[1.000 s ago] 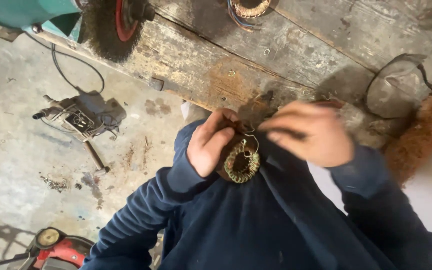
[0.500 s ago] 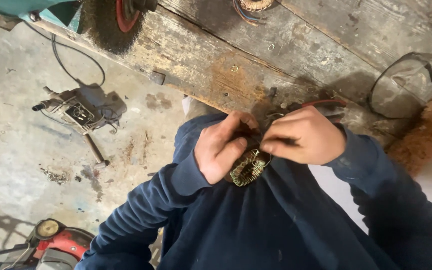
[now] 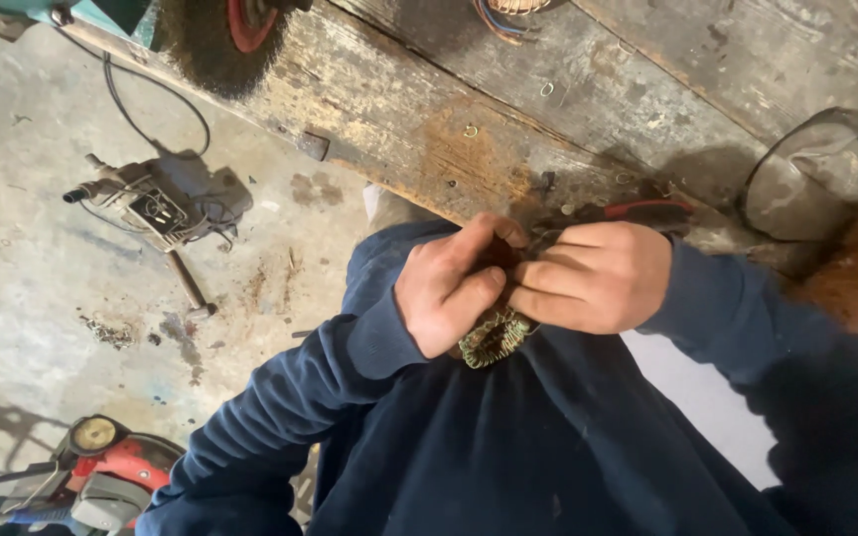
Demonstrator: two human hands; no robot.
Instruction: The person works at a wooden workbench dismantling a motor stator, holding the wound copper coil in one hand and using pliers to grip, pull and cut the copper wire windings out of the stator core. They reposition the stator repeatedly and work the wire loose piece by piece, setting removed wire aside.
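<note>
Copper winding coil (image 3: 494,337) sits pinched between left hand (image 3: 449,293) and right hand (image 3: 593,278); probably sharp wire ends could nick fingers if it slips.

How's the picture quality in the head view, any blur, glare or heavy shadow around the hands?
Head view: soft, even light with no glare; the left hand and right hand are fairly sharp, their grip closed on a wound coil ring that falls partly in their shadow; the dark blue sweater loses detail; the wooden bench casts shadow near the wire brush wheel.
</note>
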